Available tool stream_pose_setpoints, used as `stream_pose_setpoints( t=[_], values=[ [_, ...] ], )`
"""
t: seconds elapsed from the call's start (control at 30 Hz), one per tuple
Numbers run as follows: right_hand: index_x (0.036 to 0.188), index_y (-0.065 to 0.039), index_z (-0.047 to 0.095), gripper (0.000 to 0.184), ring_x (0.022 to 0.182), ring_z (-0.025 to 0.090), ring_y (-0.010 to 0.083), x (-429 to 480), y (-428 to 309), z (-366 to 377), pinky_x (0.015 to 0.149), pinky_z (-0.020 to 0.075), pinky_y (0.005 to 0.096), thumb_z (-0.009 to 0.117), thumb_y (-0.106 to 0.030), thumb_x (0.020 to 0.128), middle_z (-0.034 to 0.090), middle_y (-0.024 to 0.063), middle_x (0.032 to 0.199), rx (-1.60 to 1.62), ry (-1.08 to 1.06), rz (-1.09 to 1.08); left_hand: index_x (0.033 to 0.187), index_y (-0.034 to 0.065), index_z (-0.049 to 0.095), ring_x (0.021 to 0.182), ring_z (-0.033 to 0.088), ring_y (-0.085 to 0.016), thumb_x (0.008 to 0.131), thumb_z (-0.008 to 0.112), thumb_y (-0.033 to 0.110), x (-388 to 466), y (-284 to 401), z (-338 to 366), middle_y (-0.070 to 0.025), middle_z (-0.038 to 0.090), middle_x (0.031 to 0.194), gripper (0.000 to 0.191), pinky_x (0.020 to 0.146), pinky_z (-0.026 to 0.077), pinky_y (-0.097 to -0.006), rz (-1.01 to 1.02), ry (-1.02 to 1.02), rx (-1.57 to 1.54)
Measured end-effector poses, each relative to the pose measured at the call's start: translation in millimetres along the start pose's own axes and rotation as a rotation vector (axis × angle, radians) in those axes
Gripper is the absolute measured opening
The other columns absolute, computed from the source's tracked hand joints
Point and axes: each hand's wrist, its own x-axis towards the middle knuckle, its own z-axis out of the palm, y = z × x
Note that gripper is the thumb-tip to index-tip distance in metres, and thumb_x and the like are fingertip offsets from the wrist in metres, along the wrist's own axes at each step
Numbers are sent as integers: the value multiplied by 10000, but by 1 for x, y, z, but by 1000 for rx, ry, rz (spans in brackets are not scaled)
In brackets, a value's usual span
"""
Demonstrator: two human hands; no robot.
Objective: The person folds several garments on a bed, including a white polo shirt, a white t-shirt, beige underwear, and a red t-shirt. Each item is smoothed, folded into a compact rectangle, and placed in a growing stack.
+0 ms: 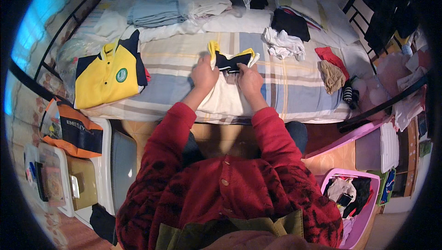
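Before me on the bed lies a cream garment (223,99) with a navy and yellow part (230,62) bunched at its far end. My left hand (205,74) grips that part at its left side, and my right hand (250,79) pinches it at the right. The cloth is stretched between both hands, and some of its edge is hidden under my fingers. To the left rests a folded yellow and navy jacket (107,77) with a round green badge on its chest.
Folded clothes (155,11) and a black folded garment (290,24) line the bed's back. A white crumpled cloth (285,44), red cloth (330,58) and tan cloth (330,77) lie right. A shopping bag (77,130) stands left; a pink tub (373,212) holds clothes.
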Motion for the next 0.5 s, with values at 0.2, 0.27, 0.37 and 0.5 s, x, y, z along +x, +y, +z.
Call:
stream_pose_setpoints(
  t=[0.2, 0.27, 0.37, 0.5],
  values=[
    [959, -86, 680, 580, 852, 664, 342, 20, -10, -3, 708, 527, 452, 634, -632, 769, 667, 188, 918, -28, -126, 226, 1052, 8, 572, 926, 628, -426, 722, 733, 259, 18, -48, 22, -254, 660, 942, 445, 783, 498, -489, -177, -48, -291],
    [977, -72, 668, 652, 882, 664, 332, 23, -12, -4, 723, 529, 445, 664, -668, 712, 670, 179, 933, -46, -200, 233, 1069, 11, 576, 921, 630, -424, 712, 742, 256, 18, -63, 27, -253, 658, 947, 464, 782, 497, -481, -174, -51, -555],
    [1003, -63, 648, 734, 919, 663, 321, 25, -13, -5, 744, 531, 434, 698, -702, 645, 668, 173, 963, -74, -255, 235, 1061, 29, 559, 897, 627, -427, 714, 739, 240, 16, -62, 28, -261, 651, 927, 445, 759, 491, -483, -137, -13, -552],
    [1026, -74, 633, 751, 934, 660, 323, 21, -14, -2, 757, 532, 433, 728, -694, 613, 656, 180, 1012, -98, -250, 203, 1026, 55, 529, 783, 634, -452, 736, 689, 242, 7, -17, 15, -240, 650, 797, 381, 686, 490, -546, -58, -3, -204]
  ],
)
